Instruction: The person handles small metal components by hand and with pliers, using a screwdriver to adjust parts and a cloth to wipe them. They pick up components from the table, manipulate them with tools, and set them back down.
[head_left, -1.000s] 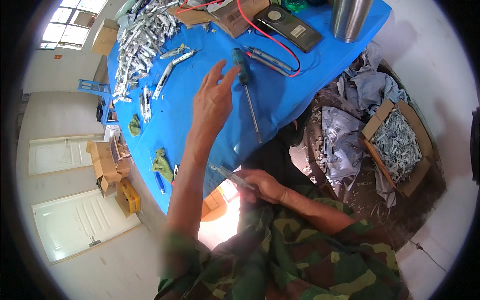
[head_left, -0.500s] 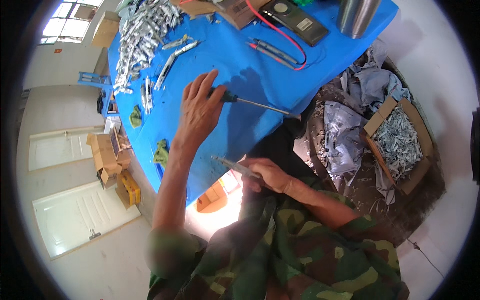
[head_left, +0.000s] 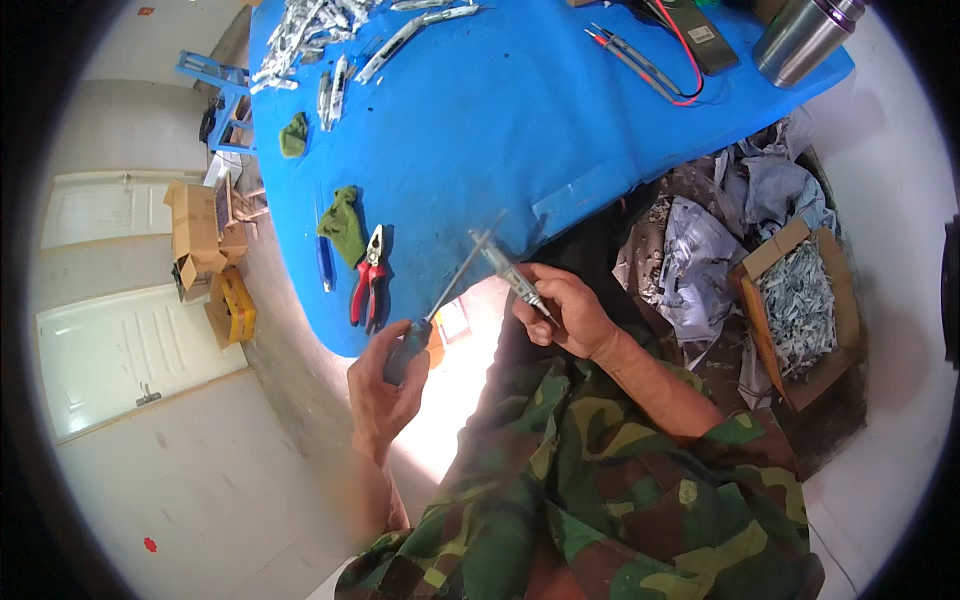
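Observation:
My left hand (head_left: 383, 392) is wrapped round the dark teal handle of a screwdriver (head_left: 408, 352). Its thin shaft slants up to the right and crosses the upper end of a slim silver-grey stick-shaped part (head_left: 512, 276); I cannot tell whether they touch. That part is gripped in the curled fingers of my right hand (head_left: 572, 312), over the table's near edge. Beside my left hand, on the blue table cover (head_left: 480, 120), lie red-handled pliers (head_left: 370, 280), a green cloth (head_left: 343, 226) and a blue pen-like tool (head_left: 324, 264).
A pile of silver strips (head_left: 310, 30) covers the table's far left, near a smaller green cloth (head_left: 293, 135). Test probes (head_left: 635, 60) with a red lead and a steel flask (head_left: 805, 45) stand far right. On the right floor sit plastic bags (head_left: 690, 270) and a carton (head_left: 840, 345) of strips.
My left hand has come down toward me, bringing the screwdriver to the stick-shaped part. My right hand has shifted slightly right and up. The view has tilted, showing the pliers.

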